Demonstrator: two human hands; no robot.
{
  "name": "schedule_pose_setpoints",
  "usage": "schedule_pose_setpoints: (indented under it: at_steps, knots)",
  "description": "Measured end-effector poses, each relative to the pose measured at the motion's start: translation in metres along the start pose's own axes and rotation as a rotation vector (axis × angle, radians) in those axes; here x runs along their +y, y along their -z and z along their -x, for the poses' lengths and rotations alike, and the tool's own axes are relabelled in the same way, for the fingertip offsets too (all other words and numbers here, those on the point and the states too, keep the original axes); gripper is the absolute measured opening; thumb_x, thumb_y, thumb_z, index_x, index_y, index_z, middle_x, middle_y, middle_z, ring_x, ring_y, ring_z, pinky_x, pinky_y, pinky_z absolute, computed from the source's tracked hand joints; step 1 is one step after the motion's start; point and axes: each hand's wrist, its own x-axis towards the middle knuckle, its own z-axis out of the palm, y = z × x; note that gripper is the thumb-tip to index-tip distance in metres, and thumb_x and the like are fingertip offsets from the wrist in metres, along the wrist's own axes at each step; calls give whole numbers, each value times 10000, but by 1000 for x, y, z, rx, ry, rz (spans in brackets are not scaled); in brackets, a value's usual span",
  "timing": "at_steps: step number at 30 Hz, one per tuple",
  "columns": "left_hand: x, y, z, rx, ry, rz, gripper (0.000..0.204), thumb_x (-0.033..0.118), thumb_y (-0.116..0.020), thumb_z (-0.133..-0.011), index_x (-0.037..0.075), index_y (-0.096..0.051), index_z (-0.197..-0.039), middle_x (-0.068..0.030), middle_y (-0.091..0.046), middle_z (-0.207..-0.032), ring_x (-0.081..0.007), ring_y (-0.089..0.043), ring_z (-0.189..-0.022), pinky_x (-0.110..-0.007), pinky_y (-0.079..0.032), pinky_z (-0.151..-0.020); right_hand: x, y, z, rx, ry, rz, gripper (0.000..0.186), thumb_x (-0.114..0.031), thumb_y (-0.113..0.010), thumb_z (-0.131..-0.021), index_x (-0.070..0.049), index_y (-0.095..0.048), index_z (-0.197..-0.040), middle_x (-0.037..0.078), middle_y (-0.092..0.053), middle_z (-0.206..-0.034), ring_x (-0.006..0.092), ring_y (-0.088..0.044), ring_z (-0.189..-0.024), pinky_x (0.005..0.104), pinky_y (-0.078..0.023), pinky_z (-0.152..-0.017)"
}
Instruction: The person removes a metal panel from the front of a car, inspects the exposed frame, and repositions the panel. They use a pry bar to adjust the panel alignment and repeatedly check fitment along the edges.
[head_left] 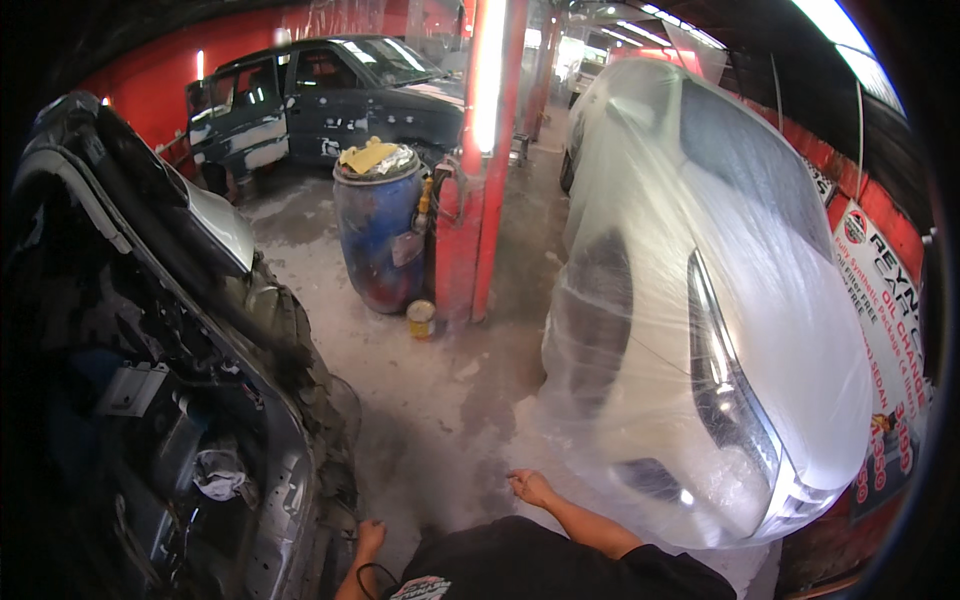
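My left hand [371, 537] hangs low beside the stripped dark car body [290, 440], its fingers curled in and nothing seen in them. A thin black band circles that wrist. Over the floor, my right hand [531, 487] is held out in front of me with loosely bent fingers slightly apart; no object shows in it. Nearest to this hand is a light-coloured car [640, 330] wrapped in clear plastic sheeting, and the hand is apart from it. A crumpled pale cloth [220, 474] lies inside the opened front of the dark car body.
A blue drum [378, 240] topped with rags stands by a red post [490, 220]. On the floor at its foot sits a small yellow can [421, 319]. A dark car [370, 100] with patchy panels and an open door is behind. A printed banner [880, 340] hangs at right.
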Motion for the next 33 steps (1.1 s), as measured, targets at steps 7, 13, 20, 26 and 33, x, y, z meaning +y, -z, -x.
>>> schedule_pose_setpoints:
  at_steps: [7,13,20,26,33]
  knots:
    - [-86,-51,-44,-14,-30,15,313,123,-609,-833,-56,-660,-1085,-181,-691,-842,-269,-650,-746,-413,-503,-638,43,26,-9,-110,-55,158,301,-237,-544,-886,-43,-672,-1077,156,-694,-769,276,-687,-723,396,-532,-726]
    - [-37,-60,23,-298,6,-282,282,193,-640,-787,-34,-701,-943,-186,-696,-901,-310,-660,-845,-402,-505,-766,102,29,-4,-114,15,333,306,-238,-552,-869,-46,-675,-1073,148,-696,-764,266,-691,-716,386,-537,-731]
    - [-49,-42,-27,-252,-36,-450,261,205,-638,-819,-24,-714,-920,-150,-703,-854,-298,-661,-735,-407,-522,-705,87,11,-35,-163,-136,18,335,-248,-570,-849,-48,-673,-1099,171,-700,-826,324,-676,-771,400,-540,-739]
    - [140,-30,57,-172,270,-160,454,411,-650,-892,45,-667,-1159,-153,-698,-1040,-282,-642,-1004,-395,-479,-904,136,16,-21,-41,-109,77,348,-273,-564,-836,-44,-685,-1069,190,-693,-863,357,-670,-819,423,-533,-753]
    - [148,-63,48,-224,78,-181,321,233,-622,-843,-43,-689,-993,-136,-697,-886,-205,-634,-766,-355,-488,-680,164,29,3,-55,-180,68,343,-259,-519,-831,-63,-698,-1047,185,-693,-878,360,-666,-839,442,-526,-775]
